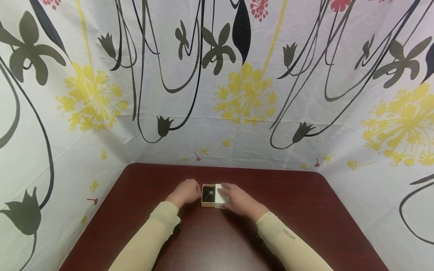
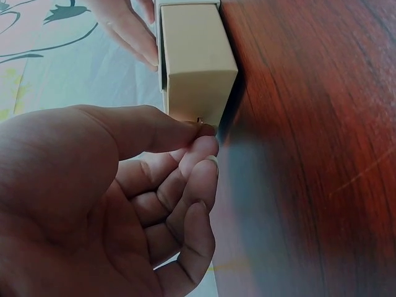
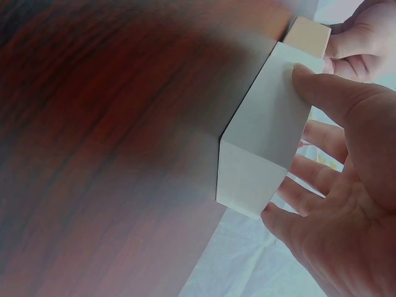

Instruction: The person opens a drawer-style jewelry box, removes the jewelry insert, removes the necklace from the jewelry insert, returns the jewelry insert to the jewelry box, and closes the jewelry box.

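Note:
A small slide-out jewelry box lies on the table, partly drawn open. Its tan tray [image 1: 208, 205] juts left out of a white sleeve [image 1: 219, 201]. On the tray's black lining rests a silvery piece of jewelry with a thin chain [image 1: 210, 192], too small to tell exactly. At the tray's outer end, my left hand [image 2: 148, 185] pinches what looks like a small pull tab [image 2: 200, 120] between thumb and fingertip, mostly hidden by them. My right hand [image 3: 346, 154] holds the white sleeve, its thumb on the near side wall and its fingers across the top and far side.
The box sits on a dark red-brown wooden table [image 1: 203, 241] with rounded back corners. White cloth [image 1: 190, 101] printed with flowers and stems hangs behind the table and along both sides.

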The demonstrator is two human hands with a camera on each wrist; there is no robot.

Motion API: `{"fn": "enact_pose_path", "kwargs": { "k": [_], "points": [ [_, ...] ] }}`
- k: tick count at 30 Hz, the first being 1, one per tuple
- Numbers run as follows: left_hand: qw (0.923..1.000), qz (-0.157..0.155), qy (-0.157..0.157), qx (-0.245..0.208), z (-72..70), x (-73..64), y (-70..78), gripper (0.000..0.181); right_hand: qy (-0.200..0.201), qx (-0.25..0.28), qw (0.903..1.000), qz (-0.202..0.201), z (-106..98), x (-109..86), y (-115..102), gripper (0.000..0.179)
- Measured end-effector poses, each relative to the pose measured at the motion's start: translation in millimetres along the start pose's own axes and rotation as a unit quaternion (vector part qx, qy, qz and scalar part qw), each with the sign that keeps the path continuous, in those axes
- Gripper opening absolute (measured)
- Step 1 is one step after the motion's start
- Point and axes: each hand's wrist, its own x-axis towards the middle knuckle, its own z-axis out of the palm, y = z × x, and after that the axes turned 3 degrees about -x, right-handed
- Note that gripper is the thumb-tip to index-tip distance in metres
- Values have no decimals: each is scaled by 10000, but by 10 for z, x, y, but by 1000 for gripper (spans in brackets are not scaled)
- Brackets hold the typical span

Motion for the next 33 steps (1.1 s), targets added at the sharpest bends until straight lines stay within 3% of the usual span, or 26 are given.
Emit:
{"fn": "enact_pose_path", "kwargs": {
  "k": [33],
  "points": [
    [10000, 24, -8, -61, -3, 5, -62, 43, -20, 44, 10000, 22, -9, -8, 2, 57]
  ]
}}
